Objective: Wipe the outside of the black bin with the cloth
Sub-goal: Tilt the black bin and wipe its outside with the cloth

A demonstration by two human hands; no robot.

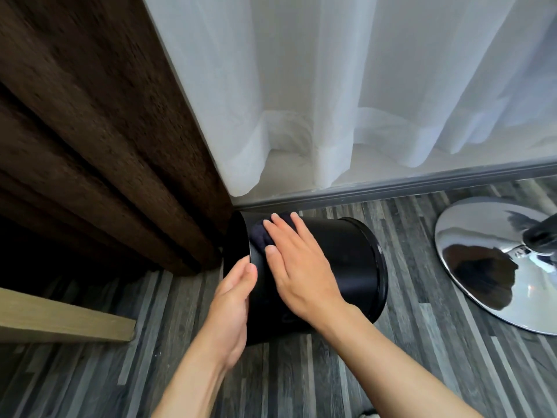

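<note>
The black bin (340,267) lies tipped on its side on the grey striped floor (301,372), close to the foot of the window, with one round end pointing left toward the brown curtain (90,131) and the rimmed end pointing right. Which end is the mouth I cannot tell from here; the left end shows only as a thin dark edge. The underside of the bin is out of sight against the floor.

The right hand (298,263) lies flat on the upper wall of the bin, its fingers (281,229) stretched out and pressing down on the dark cloth (260,236). Most of the cloth is hidden beneath that hand; only a dark, soft bunch shows past the fingertips, and its colour is hard to separate from the bin. The left hand (232,309) cups the left edge of the bin, thumb over the wall, the rest of its fingers hidden behind the end, so its hold is only partly visible.

A white sheer curtain (346,86) hangs behind. At the right a shiny chrome base (488,267) stands on the floor, cut off by the edge. A pale wooden board (60,318) juts in at the left, its full shape cut off. I can read no label or writing on the bin.
</note>
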